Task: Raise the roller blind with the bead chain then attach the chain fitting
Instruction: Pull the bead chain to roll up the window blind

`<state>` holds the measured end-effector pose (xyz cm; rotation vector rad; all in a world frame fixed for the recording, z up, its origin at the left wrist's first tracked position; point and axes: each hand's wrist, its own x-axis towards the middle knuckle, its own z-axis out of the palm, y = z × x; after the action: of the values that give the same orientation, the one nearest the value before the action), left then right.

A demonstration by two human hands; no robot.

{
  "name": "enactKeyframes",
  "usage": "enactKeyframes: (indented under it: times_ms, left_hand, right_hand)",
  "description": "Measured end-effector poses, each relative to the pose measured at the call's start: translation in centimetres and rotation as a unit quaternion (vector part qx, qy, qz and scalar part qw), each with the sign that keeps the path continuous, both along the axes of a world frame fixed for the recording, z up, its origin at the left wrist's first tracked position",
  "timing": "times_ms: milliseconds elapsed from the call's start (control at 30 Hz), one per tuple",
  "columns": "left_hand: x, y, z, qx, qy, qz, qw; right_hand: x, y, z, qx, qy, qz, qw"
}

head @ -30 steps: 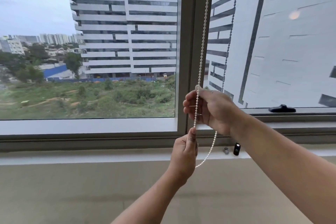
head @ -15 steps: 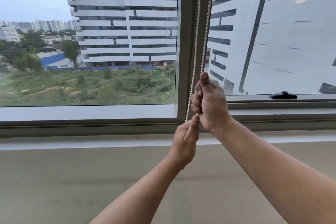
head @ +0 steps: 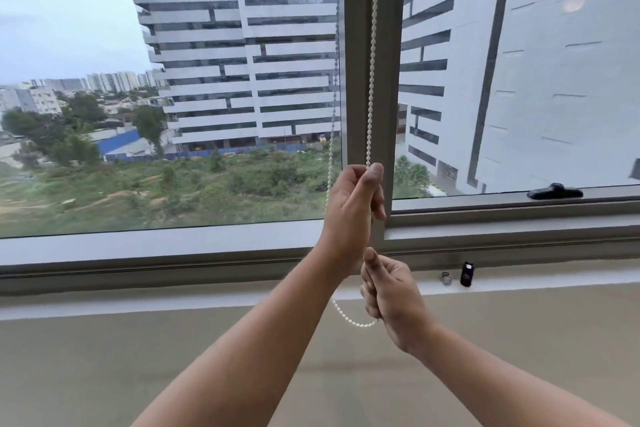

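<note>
Our left hand (head: 353, 204) grips the bead chain (head: 372, 80) tight, right in front of the window post (head: 388, 45), ready to pull it down. Our right hand (head: 391, 295), just below the post, pinches the same chain so it does not swing. A small black piece (head: 467, 274) sits on the sill (head: 536, 282), right of the post.

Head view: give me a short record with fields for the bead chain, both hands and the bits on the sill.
chain: white bead chain, hanging in front of the window frame, looped at the bottom
upper grip: left hand, closed round one strand
lower grip: right hand, closed round the chain
sill: small black piece and small silver piece, side by side, untouched
</note>
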<state>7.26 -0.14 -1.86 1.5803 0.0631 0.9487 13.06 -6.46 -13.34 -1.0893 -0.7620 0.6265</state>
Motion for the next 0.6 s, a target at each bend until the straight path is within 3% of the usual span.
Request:
enactKeyframes:
  times_ms: [200,467,533,600]
  left_hand:
    - [0.8,-0.4,2.6,-0.083,-0.007,-0.033,0.996]
    - [1.0,-0.9,1.9,-0.095,-0.074,-0.019,0.993]
    - [1.1,-1.1,0.8,-0.096,-0.08,-0.02,0.992]
    - [1.0,-1.1,-0.8,-0.104,-0.068,-0.017,0.992]
  right_hand:
    - [-0.3,0.3,0.6,-0.014,-0.003,-0.006,1.0]
    - [-1.4,0.3,0.3,0.024,-0.022,-0.021,0.999]
    - [-1.4,0.2,-0.2,0.015,-0.058,-0.026,0.998]
    - [-1.0,-0.6,-0.8,-0.042,-0.221,-0.064,0.972]
